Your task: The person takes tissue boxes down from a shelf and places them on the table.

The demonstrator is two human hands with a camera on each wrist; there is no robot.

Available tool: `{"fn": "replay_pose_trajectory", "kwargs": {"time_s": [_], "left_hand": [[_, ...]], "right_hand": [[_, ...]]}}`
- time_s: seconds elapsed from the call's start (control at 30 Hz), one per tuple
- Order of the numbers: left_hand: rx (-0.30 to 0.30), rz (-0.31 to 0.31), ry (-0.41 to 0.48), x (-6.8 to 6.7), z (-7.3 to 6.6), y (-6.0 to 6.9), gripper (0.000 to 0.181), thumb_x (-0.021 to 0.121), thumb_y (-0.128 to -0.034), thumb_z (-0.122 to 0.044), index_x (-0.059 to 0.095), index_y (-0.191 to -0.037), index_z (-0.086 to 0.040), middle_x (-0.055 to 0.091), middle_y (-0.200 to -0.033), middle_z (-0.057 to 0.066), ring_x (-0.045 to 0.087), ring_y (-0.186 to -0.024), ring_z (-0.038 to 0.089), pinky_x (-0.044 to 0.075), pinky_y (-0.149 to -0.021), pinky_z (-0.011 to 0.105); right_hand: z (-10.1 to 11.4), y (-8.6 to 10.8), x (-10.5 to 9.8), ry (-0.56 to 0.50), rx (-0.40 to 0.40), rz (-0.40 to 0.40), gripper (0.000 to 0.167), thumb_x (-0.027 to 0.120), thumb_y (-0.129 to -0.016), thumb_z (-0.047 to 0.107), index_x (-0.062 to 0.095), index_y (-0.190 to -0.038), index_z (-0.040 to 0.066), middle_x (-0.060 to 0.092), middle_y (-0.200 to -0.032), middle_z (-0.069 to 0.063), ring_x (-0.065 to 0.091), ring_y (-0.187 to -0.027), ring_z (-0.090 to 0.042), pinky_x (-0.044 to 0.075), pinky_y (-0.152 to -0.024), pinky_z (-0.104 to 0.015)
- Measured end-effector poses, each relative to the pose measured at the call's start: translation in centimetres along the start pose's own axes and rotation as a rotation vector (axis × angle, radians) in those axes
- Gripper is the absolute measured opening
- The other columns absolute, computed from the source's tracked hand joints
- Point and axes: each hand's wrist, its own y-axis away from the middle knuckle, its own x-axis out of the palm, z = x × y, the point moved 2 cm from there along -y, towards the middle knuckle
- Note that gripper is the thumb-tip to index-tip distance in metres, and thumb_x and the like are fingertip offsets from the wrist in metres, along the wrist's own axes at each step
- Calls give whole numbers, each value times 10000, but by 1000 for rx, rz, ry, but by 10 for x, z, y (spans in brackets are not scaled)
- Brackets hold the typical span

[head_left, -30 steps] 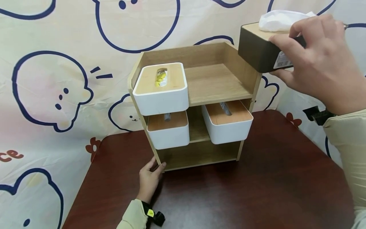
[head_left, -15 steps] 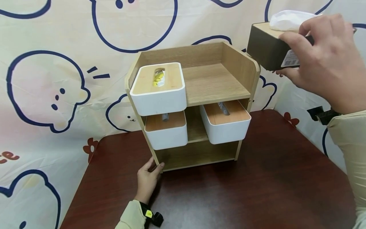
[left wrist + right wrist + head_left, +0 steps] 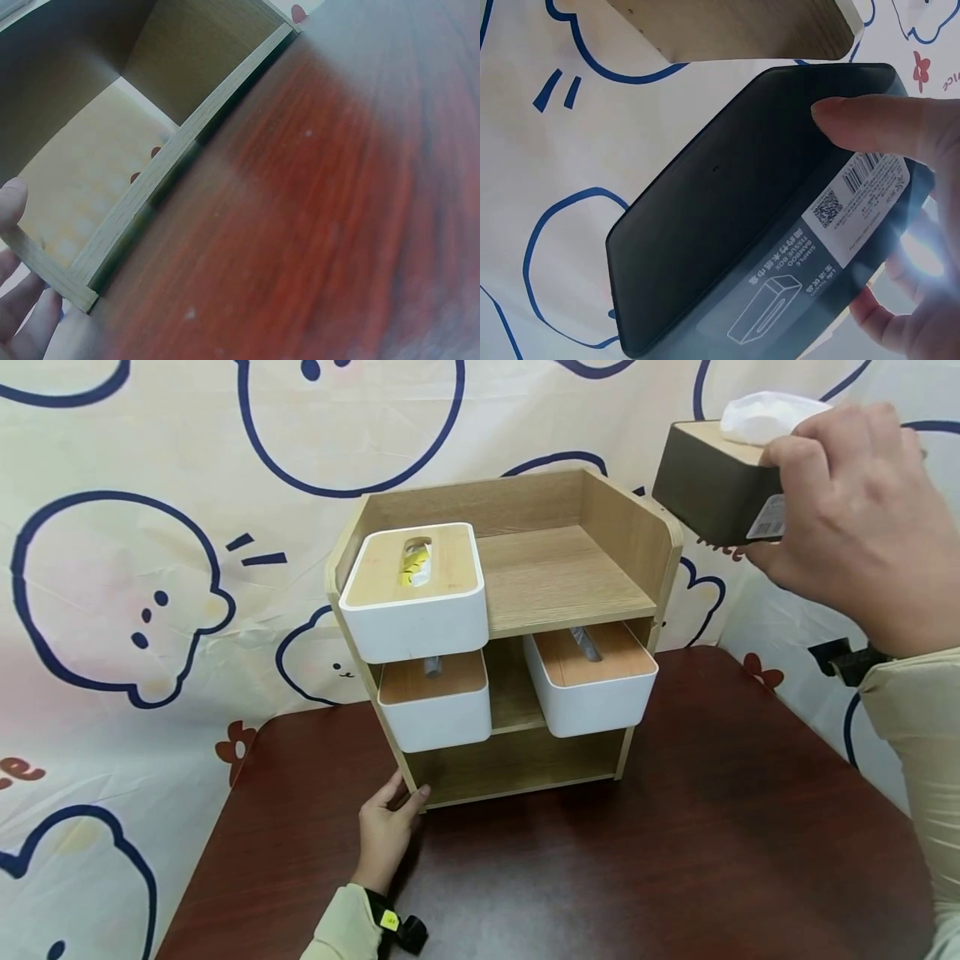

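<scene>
With our right hand (image 3: 870,518) we grip the dark tissue box (image 3: 708,485) near the wooden shelf (image 3: 562,568); with our left hand (image 3: 386,839) we pinch its side panel (image 3: 51,271) low down.

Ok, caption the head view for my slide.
Left hand grips a wooden shelf at its lower corner; right hand holds up a dark tissue box.

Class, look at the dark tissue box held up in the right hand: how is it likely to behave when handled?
The dark tissue box is probably stiff, as its edges look straight in the grip. It seems fairly light, since the right hand alone holds it up. Its flat underside suggests it wouldn't roll.
</scene>
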Motion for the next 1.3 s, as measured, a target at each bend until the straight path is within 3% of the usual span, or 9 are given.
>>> {"fn": "replay_pose_trajectory", "kwargs": {"time_s": [0.2,0.37,0.53,0.67,0.93,1.3], "left_hand": [[5,4,-3,0,1,0,603,782,-840,-310,571,-1380,-146,666,-1184,100,666,-821,192,514,-553,265],[-4,9,-8,0,1,0,600,777,-847,-287,562,-1387,-136,661,-1194,109,674,-889,197,529,-580,276],[13,7,-5,0,1,0,607,782,-841,-309,568,-1383,-139,661,-1193,108,671,-878,194,523,-574,264],[11,0,-3,0,1,0,599,782,-842,-301,574,-1378,-133,664,-1185,111,678,-902,186,534,-585,267],[7,-9,-6,0,0,1,589,781,-842,-299,580,-1371,-133,666,-1179,99,680,-894,182,538,-580,267],[3,-12,-7,1,-1,2,587,780,-844,-295,580,-1372,-136,665,-1180,105,679,-879,178,537,-578,270]], "right_hand": [[1,1,2,52,21,36,871,898,-496,9,407,-1207,-96,443,-1099,-330,393,-978,-503,358,-713,-620],[0,3,4,87,45,88,805,880,-508,16,421,-1163,-85,450,-1054,-317,402,-920,-497,368,-688,-622],[-2,6,9,75,102,200,706,809,-566,-26,428,-1158,-78,428,-1091,-324,388,-971,-519,339,-786,-643],[-2,8,13,35,126,279,737,805,-563,-52,421,-1191,-76,402,-1140,-329,351,-1035,-532,294,-847,-647],[-1,11,22,9,106,312,774,837,-560,-60,404,-1201,-71,390,-1152,-325,331,-1060,-522,277,-920,-658],[0,26,38,-37,49,201,783,864,-524,-72,429,-1176,-69,420,-1109,-305,376,-1014,-509,321,-819,-631]]}}
